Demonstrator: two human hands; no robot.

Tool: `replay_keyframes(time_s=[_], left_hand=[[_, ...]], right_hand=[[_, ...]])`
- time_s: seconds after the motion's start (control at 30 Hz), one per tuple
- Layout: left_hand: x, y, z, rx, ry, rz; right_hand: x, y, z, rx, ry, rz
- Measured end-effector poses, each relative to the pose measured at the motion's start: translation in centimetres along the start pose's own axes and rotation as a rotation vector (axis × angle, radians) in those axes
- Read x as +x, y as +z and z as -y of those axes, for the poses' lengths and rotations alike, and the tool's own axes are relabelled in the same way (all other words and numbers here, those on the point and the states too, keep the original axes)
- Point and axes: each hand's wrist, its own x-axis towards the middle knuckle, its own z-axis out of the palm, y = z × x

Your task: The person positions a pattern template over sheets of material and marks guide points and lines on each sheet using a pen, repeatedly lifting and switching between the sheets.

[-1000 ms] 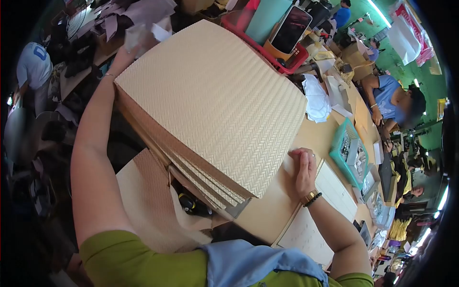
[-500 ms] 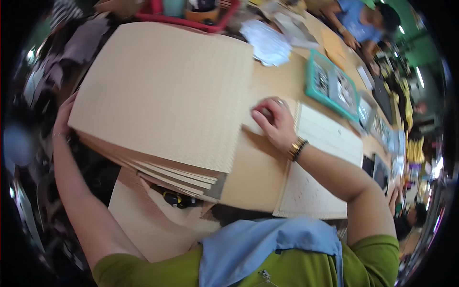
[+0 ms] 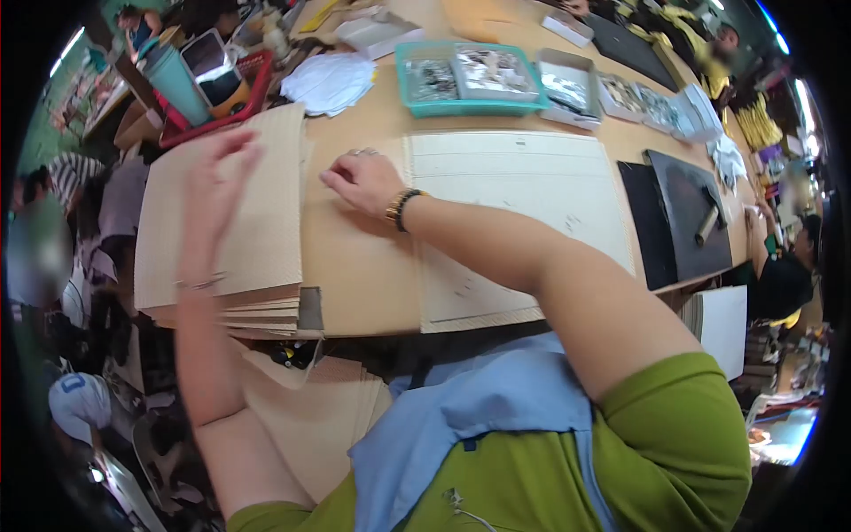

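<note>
A stack of tan textured sheets (image 3: 266,222) lies at the left of the table, its layers fanned a little at the front edge. My left hand (image 3: 215,173) is above the top sheet, smeared by motion, so its fingers do not show clearly. My right hand (image 3: 368,182), with a ring and a beaded bracelet, rests on the bare table strip just right of the stack. Its fingers are curled in, and nothing shows in them. Beneath that forearm lies a cream board (image 3: 523,195) with pencil-like lines and small marks.
Beyond the board stands a teal tray (image 3: 412,102) of small packets, with open boxes (image 3: 567,111) to its right. A red basket (image 3: 261,84) holds a tumbler (image 3: 173,84). Dark panels (image 3: 683,213) lie at the right. More tan sheets (image 3: 328,408) hang below the table edge. Other people sit around.
My left hand has left the stack's far left edge and risen over the top sheet. My right hand stays beside the stack, lower on the table. The view has turned right.
</note>
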Motion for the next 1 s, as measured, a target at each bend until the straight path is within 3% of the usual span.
replay_keyframes(time_s=[0.1,0.2,0.23,0.3,0.37,0.43,0.53,0.8,1.0], left_hand=[[-0.5,8.6,-4.3,-0.178,0.235,-0.058],[-2.4,14.9,-5.7,-0.319,0.204,-0.097],[-2.8,16.6,-5.0,-0.312,0.150,-0.061],[-3.4,19.4,-4.0,-0.264,0.057,0.007],[-3.5,21.4,-2.9,-0.136,0.063,0.036],[-3.4,22.9,-2.0,0.007,0.070,0.065],[-3.4,24.0,-1.6,0.209,0.072,0.107],[-3.8,23.7,-2.5,0.392,0.015,0.157],[-3.8,23.6,-2.5,0.287,-0.019,0.151]], right_hand=[[0.7,0.4,-2.0,0.597,0.079,-0.038],[-4.1,-6.8,-1.0,0.586,-0.007,-0.054],[-6.1,-9.5,-2.3,0.520,-0.060,0.051],[-10.7,-16.2,-4.8,0.240,-0.046,0.058],[-14.4,-21.9,-8.8,0.087,0.071,-0.056],[-17.3,-26.4,-14.8,-0.245,-0.036,-0.282],[-20.9,-30.9,-16.7,-0.526,0.077,-0.307],[-22.4,-31.3,-18.0,-0.550,0.116,-0.245],[-22.5,-31.3,-17.4,-0.533,0.135,-0.258]])
